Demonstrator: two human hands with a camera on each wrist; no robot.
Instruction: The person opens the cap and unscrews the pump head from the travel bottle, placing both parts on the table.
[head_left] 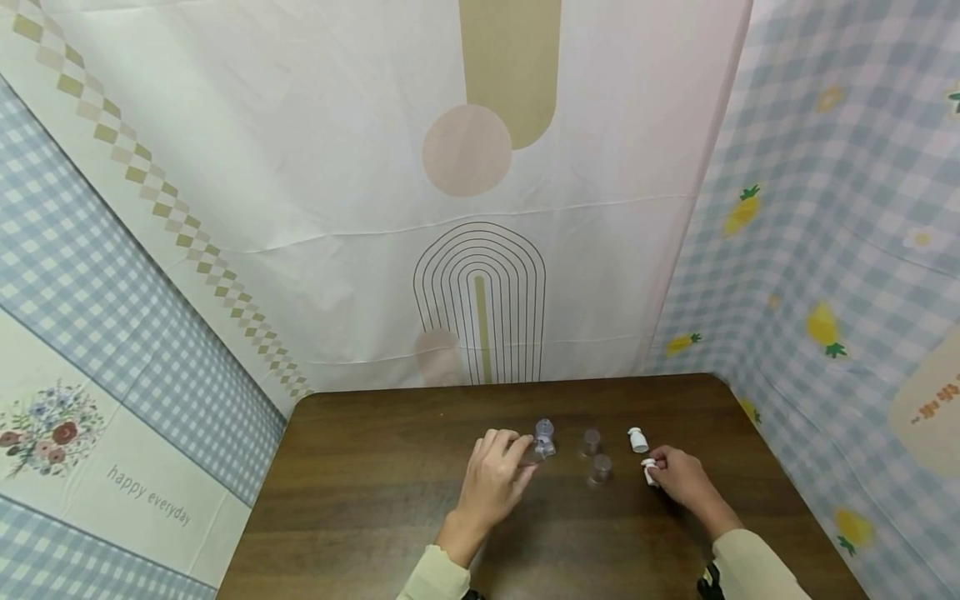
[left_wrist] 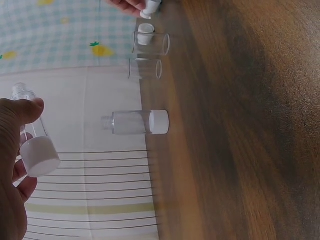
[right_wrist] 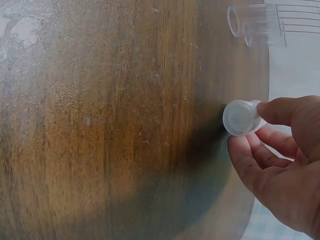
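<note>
My left hand [head_left: 493,471] grips a small clear bottle [left_wrist: 40,155] with a white base and a bare narrow neck, tilted and raised above the table in the left wrist view. Beyond it a matching clear bottle [left_wrist: 132,122] stands upright on the table. On the right, my right hand [head_left: 681,477] pinches a white pump head [right_wrist: 242,119] between thumb and fingers, its round hollow underside showing in the right wrist view. A second white pump head [head_left: 637,439] stands on the table just behind that hand.
Two clear cylindrical covers [head_left: 601,468] stand on the brown wooden table [head_left: 360,492] between the hands, one behind the other. Patterned cloth [head_left: 337,308] hangs along the table's back and sides.
</note>
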